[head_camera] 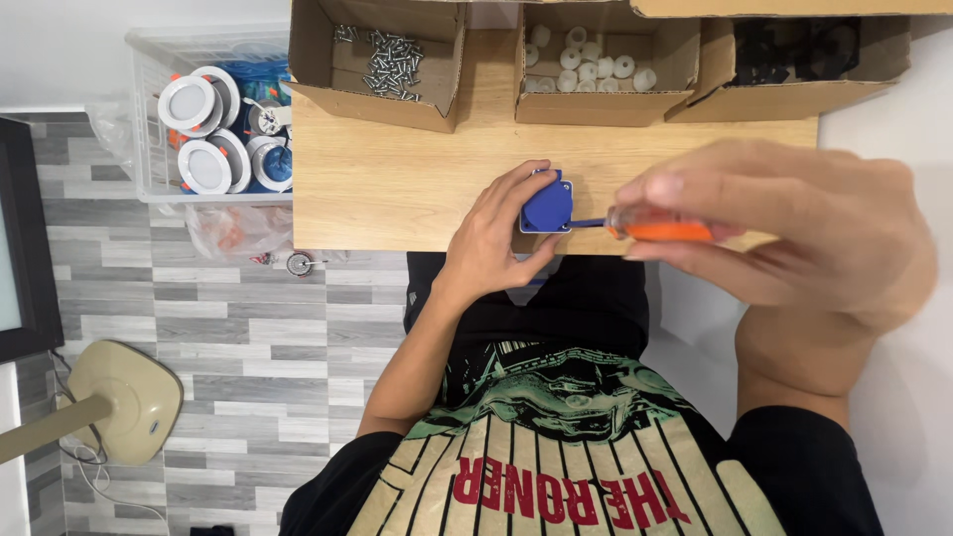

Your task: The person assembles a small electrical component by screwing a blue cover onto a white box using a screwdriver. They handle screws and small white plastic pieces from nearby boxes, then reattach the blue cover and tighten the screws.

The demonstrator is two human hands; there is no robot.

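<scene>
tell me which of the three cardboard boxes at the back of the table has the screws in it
The left cardboard box holds the loose silver screws. The middle box holds white round parts, and the right box holds black parts.

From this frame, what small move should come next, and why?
Probably turn the screwdriver in place. Its tip already meets the blue socket, which the left hand steadies at the table edge, and the right hand grips the orange handle.
</scene>
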